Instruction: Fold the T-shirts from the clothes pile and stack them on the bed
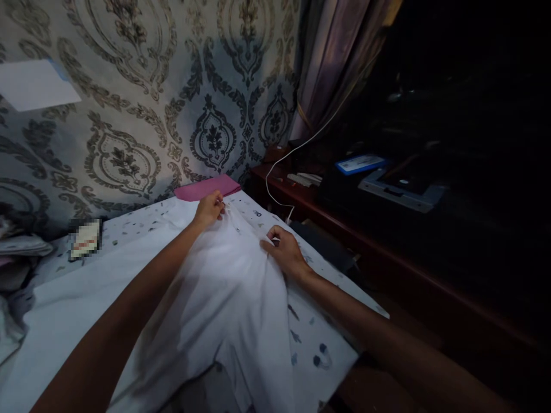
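A white cloth garment [232, 269] stretches between my two hands and falls in folds toward me. My left hand [210, 207] pinches its far edge, close to a folded pink cloth [209, 187] by the wall. Farther right and nearer to me, my right hand [284, 249] grips the same edge between thumb and fingers. Underneath lies a white sheet with small dark and grey prints [325, 321], covering the surface. More plain white fabric [86, 287] spreads out to the left; I cannot tell whether it belongs to the same garment.
A dark red wooden desk [344, 229] runs along the right, with a blue-edged card [360, 164] and a grey metal-edged device [400, 192]. A white cable [301, 144] hangs down to the bed's edge. A small blurred packet [85, 240] lies left, near piled fabric [23, 244].
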Available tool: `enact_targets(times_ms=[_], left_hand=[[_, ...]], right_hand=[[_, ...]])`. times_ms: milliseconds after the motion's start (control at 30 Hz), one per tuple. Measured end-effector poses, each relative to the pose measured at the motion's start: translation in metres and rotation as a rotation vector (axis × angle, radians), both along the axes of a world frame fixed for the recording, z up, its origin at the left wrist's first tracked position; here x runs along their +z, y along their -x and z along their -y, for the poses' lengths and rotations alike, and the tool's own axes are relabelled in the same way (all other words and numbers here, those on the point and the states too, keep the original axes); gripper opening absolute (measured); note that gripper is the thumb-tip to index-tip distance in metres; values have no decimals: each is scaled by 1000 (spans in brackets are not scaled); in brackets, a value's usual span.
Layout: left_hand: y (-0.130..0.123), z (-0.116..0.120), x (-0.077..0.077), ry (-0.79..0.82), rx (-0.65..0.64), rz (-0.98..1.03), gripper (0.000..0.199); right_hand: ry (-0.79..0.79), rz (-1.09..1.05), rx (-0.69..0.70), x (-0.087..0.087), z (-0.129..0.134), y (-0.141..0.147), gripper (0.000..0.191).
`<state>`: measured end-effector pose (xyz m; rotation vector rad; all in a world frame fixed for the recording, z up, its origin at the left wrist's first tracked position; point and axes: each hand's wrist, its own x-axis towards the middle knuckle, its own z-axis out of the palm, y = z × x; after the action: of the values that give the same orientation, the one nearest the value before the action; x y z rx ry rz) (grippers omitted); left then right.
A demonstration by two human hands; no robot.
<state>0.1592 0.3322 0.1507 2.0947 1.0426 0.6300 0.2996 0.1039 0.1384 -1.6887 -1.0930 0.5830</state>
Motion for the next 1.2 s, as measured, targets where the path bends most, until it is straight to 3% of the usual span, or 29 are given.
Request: enact_targets(times_ms=[167, 300, 433, 567, 733, 1033, 1200], left_hand=[[-14, 20, -21, -78, 55, -10, 15], [-3, 40, -23, -69, -33, -21, 32], [27, 75, -15, -73, -163, 4, 33], [55, 126, -6, -86, -294, -6, 24], [54, 172, -11, -142, -490, -22, 27], [6, 165, -27, -363, -622, -162, 32], [-6, 164, -30, -474, -601, -225, 36]], right_hand=[[109, 74, -87, -18, -10, -16, 12], [125, -88, -92, -23, -5, -19, 19], [149, -411, -100, -16, 31, -10, 32], [187, -564, -11, -3, 81, 10, 31], [373, -663, 203, 2, 111, 24, 28], [229, -713, 31, 4, 134, 23, 27], [235, -800, -29, 3, 138, 33, 29]])
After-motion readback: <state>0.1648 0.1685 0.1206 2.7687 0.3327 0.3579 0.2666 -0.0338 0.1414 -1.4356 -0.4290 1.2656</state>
